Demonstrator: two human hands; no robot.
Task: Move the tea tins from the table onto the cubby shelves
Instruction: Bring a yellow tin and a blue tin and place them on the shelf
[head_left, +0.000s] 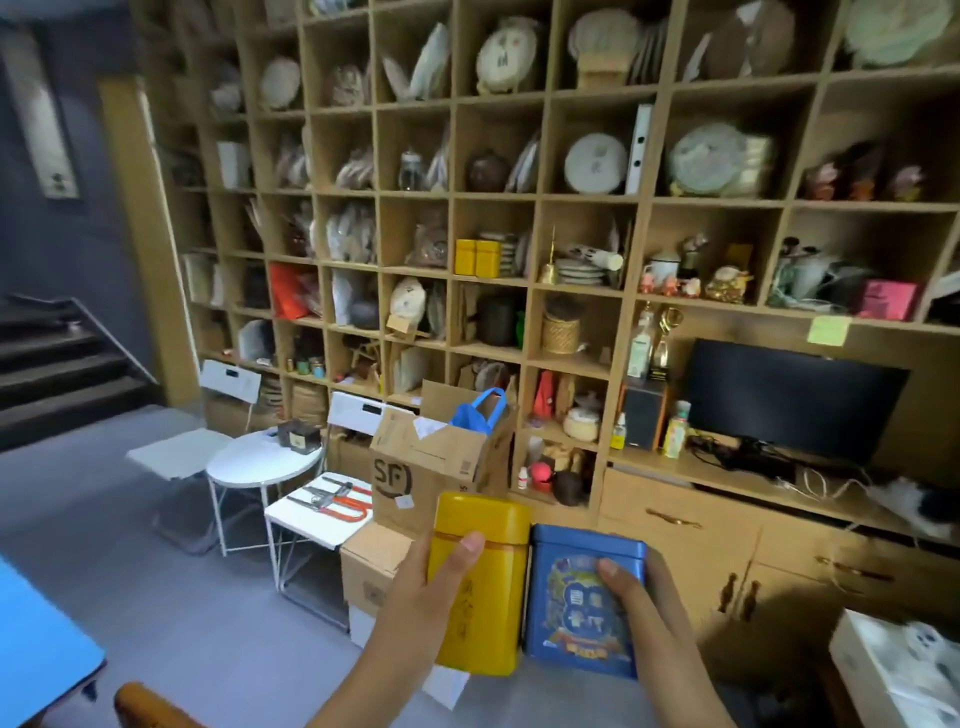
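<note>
left hand (415, 587) grips yellow tin (480, 582); right hand (644, 603) grips blue tin (582, 603)

Upright yellow tin (478, 582) touching shorter blue printed tin (584, 603).

Two tins (480, 582) side by side, before the cubby shelves (535, 197).

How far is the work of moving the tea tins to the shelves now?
Perhaps partly done: two yellow tins already stand in a cubby of the cubby shelves, though I cannot tell who placed them. In hand: the left hand holds a yellow tin and the right hand holds a blue tin, both carried in front of the shelves. Left: placing these two in a cubby.
</note>
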